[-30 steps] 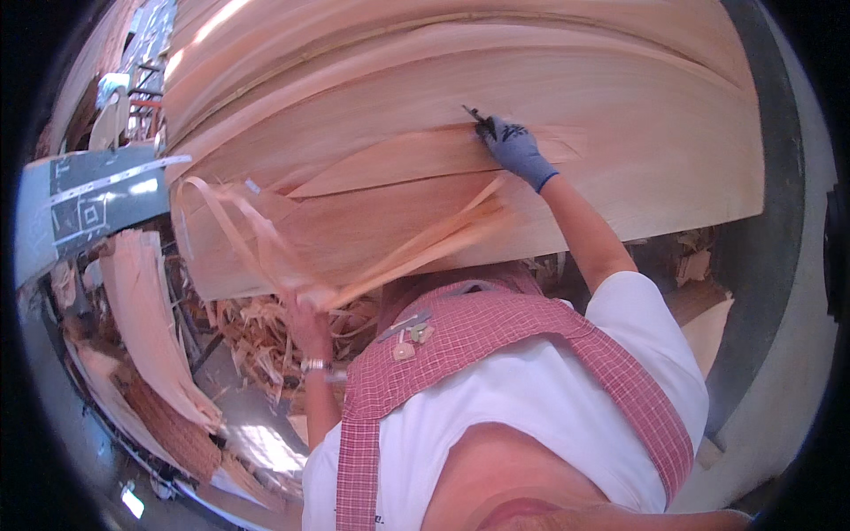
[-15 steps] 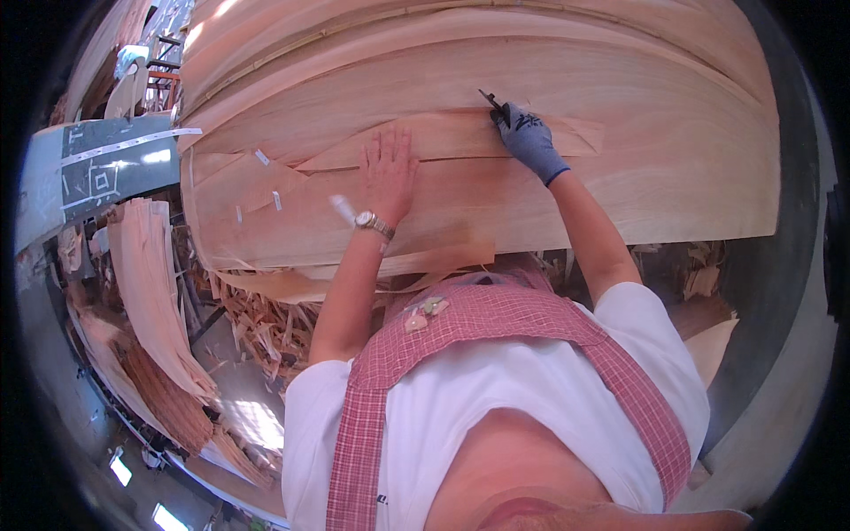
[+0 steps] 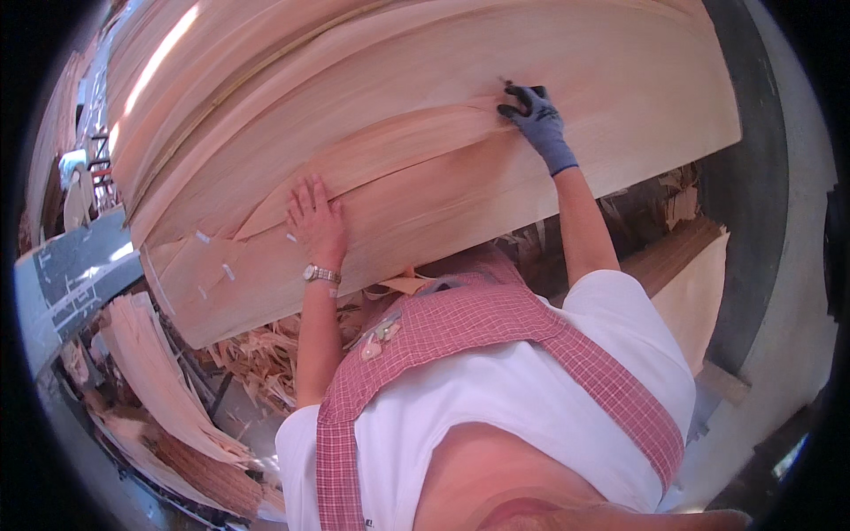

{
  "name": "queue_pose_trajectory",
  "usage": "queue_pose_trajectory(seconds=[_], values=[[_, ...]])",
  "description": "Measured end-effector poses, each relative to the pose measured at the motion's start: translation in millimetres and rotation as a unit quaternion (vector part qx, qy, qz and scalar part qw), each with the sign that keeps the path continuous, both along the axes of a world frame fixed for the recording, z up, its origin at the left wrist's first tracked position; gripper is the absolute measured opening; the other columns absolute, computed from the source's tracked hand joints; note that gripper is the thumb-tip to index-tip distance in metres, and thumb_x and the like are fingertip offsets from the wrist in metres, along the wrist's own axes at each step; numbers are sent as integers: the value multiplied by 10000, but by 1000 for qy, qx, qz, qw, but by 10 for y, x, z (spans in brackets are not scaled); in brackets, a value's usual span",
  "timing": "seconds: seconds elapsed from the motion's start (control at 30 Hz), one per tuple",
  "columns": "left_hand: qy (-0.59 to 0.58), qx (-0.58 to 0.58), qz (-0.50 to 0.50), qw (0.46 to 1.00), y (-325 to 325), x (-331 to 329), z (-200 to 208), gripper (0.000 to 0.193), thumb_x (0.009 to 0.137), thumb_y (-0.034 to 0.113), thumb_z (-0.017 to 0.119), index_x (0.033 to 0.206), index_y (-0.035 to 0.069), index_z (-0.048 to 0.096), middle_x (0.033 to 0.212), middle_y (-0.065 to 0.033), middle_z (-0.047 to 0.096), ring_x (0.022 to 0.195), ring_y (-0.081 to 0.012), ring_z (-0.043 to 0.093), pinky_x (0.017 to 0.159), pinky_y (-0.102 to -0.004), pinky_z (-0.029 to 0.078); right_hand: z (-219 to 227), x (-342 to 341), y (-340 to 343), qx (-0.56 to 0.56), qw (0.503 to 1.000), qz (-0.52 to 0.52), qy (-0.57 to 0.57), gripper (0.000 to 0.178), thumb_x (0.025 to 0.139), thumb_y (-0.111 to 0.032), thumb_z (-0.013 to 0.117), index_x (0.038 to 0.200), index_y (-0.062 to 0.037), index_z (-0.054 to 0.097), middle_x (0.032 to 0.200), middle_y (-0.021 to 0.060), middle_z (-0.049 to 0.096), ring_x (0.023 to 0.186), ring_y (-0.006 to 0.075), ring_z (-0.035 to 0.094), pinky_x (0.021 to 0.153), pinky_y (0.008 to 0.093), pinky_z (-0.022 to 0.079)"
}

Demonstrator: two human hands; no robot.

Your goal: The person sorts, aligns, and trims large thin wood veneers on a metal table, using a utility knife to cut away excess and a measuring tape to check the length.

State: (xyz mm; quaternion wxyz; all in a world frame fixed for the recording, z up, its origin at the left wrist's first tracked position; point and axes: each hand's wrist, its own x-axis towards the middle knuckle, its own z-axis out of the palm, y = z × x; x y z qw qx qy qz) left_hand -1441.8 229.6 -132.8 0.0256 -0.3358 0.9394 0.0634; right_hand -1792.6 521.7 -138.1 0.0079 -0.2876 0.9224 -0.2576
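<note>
A large pale wood veneer sheet [image 3: 425, 203] lies before me, with a long, narrow veneer strip [image 3: 398, 146] on it. My left hand [image 3: 319, 228], bare and with a watch [image 3: 320, 274] on the wrist, rests flat with fingers spread near the strip's left part. At the strip's right end is my right hand [image 3: 538, 128], in a grey-blue glove with black fingertips. Its fingers close around a small dark knife [image 3: 507, 84]; only the tip shows, the rest being hidden by the glove. Small white tape pieces [image 3: 228, 272] stick to the sheet's left end.
Veneer scraps [image 3: 261, 358] are heaped below the sheet's near edge. Long veneer pieces [image 3: 159, 372] stand at the left, by a blue-grey surface [image 3: 84, 274] with white markings. A brown veneer stack [image 3: 677, 257] lies at the right. Raised, wavy sheets [image 3: 266, 62] cover the far side.
My view has turned, so the sheet now slants up to the right. My left hand's fingers have spread. The strip's end that stuck out right of the glove no longer shows there.
</note>
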Motion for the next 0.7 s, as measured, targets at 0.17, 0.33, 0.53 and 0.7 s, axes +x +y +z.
queue_pose_trajectory(seconds=[0.17, 0.33, 0.53, 0.7], values=[[33, 15, -1, 999, 25, -17, 43, 663, 894, 326, 603, 1494, 228, 338, 1557, -93, 291, 1417, -356, 275, 1110, -566, 251, 7, 13, 44, 10, 998, -37, -44, 316, 783, -403, 746, 971, -155, 695, 1043, 93, 614, 953, 307, 621, 783, 408, 512], [-7, -1, -23, 1000, 62, -62, 199, 587, 929, 381, 545, 1480, 315, 354, 1536, -143, 307, 1394, -422, 274, 1112, -571, 237, 48, -246, 668, -34, 988, -127, 77, 225, 819, -298, 709, 963, -127, 678, 1013, 124, 623, 951, 302, 619, 769, 415, 506], [31, 68, -6, 997, -13, -79, 208, 549, 954, 383, 493, 1477, 273, 367, 1459, -203, 375, 1350, -442, 317, 1112, -547, 240, 703, 152, 772, -19, 961, -266, 78, 249, 897, -249, 679, 1038, -45, 662, 847, 102, 650, 739, 201, 612, 670, 346, 493], [291, 368, 139, 872, -309, -137, 264, 573, 997, 384, 442, 1448, 40, 357, 1415, -214, 412, 1325, -396, 365, 1125, -455, 276, 339, 1399, -569, -243, 827, 30, -506, 239, 984, -240, 547, 1090, -101, 709, 884, 5, 716, 608, 36, 554, 494, 184, 394]])
